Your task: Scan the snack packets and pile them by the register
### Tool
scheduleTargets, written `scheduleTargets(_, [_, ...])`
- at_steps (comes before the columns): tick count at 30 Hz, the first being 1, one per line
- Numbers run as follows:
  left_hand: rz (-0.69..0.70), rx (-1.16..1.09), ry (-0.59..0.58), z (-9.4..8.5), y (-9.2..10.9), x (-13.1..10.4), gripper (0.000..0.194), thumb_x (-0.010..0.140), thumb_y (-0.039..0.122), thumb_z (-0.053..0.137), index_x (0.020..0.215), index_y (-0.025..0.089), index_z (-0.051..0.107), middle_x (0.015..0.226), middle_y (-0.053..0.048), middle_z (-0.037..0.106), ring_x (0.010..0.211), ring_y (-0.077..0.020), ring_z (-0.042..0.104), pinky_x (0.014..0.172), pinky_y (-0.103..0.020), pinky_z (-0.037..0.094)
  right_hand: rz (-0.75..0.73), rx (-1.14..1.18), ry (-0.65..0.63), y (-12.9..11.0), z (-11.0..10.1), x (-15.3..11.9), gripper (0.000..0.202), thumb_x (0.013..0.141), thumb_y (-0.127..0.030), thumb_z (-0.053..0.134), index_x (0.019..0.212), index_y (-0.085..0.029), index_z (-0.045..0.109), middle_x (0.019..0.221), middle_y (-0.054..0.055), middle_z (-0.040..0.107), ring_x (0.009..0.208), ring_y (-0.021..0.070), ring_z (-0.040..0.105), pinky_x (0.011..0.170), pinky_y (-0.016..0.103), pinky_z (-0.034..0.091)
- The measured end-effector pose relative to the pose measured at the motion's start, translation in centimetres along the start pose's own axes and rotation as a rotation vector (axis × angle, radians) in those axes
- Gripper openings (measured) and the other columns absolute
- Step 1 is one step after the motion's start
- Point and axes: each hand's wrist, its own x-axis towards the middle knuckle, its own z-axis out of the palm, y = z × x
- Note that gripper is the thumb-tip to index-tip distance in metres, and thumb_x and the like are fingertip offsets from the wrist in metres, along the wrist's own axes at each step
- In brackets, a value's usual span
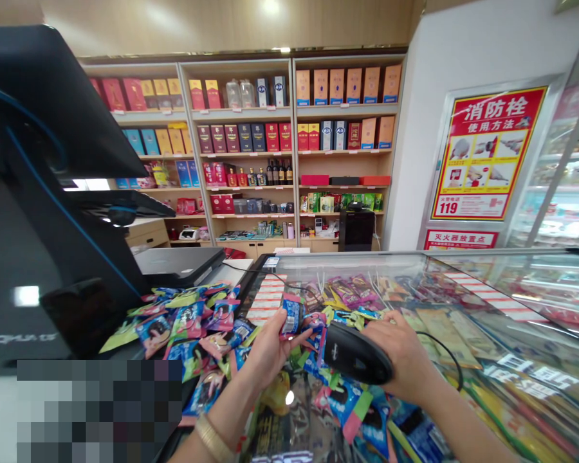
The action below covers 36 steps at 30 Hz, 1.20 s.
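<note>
A small blue and pink snack packet (293, 315) is pinched in my left hand (270, 350), above the glass counter. My right hand (400, 354) grips a black barcode scanner (354, 354), whose head points left toward that packet. The scanner hides part of the packets under it. Beneath and right of my hands, more of the same packets (347, 402) lie loose on the glass. Another heap of packets (188, 325) is piled to the left, beside the register. A cable (446, 350) curves out behind my right hand.
At left stands a black point-of-sale terminal (43, 193), with a flat dark device (181, 262) beside it. The glass counter (463, 260) has more packaged snacks showing beneath it. Shelves of boxes (258, 138) line the back wall. A red fire-hydrant sign (489, 154) hangs at right.
</note>
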Motion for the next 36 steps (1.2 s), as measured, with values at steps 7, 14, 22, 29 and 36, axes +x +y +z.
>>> scheduleTargets(7, [0.513, 0.618, -0.201, 0.7, -1.4, 0.4, 0.043, 0.092, 0.04, 0.047, 0.13, 0.022, 0.054, 0.132, -0.011, 0.055, 0.129, -0.0259, 0.047, 0.1, -0.041, 0.048, 0.137, -0.292, 0.154, 6.2, -1.7, -2.1, 0.015, 0.077, -0.029, 0.054, 0.084, -0.019, 0.063, 0.078, 0.004, 0.067, 0.069, 0.0168, 0.058, 0.073, 0.032, 0.033])
scheduleTargets(14, [0.847, 1.383, -0.463, 4.8, -3.9, 0.6, 0.043, 0.095, 0.029, 0.041, 0.136, 0.024, 0.05, 0.125, -0.012, 0.056, 0.118, -0.0242, 0.052, 0.104, -0.044, 0.041, 0.289, -0.457, 0.271, 10.0, -2.5, -3.9, 0.037, 0.072, -0.029, 0.053, 0.106, -0.019, 0.064, 0.077, 0.006, 0.071, 0.067, 0.0206, 0.061, 0.067, 0.032, 0.038])
scheduleTargets(22, [0.672, 1.263, -0.52, 5.9, -3.9, 0.0, 0.047, 0.09, 0.037, 0.052, 0.136, 0.03, 0.051, 0.138, -0.01, 0.055, 0.131, -0.0267, 0.045, 0.117, -0.054, 0.009, 0.364, -0.442, 0.242, 10.0, -2.1, -4.0, 0.032, 0.071, -0.031, 0.054, 0.099, -0.019, 0.066, 0.076, 0.007, 0.072, 0.066, 0.0228, 0.063, 0.068, 0.034, 0.041])
scheduleTargets(29, [0.561, 1.193, -0.296, 2.6, 1.1, -0.8, 0.057, 0.075, 0.034, 0.067, 0.13, 0.027, 0.058, 0.135, -0.011, 0.058, 0.127, -0.0299, 0.047, 0.114, -0.044, 0.022, 0.355, -0.425, 0.236, 9.9, -1.8, -3.9, 0.036, 0.072, -0.031, 0.053, 0.103, -0.02, 0.065, 0.083, 0.009, 0.072, 0.07, 0.0237, 0.064, 0.068, 0.034, 0.041])
scheduleTargets(36, [0.235, 2.023, -0.143, -2.6, 5.8, -1.5, 0.058, 0.049, 0.019, 0.075, 0.107, 0.021, 0.07, 0.114, -0.019, 0.067, 0.114, -0.0415, 0.055, 0.099, -0.052, 0.036, 0.329, -0.405, 0.221, 9.5, -1.7, -3.6, 0.022, 0.072, -0.037, 0.055, 0.083, -0.021, 0.065, 0.068, 0.005, 0.068, 0.063, 0.0218, 0.061, 0.065, 0.032, 0.039])
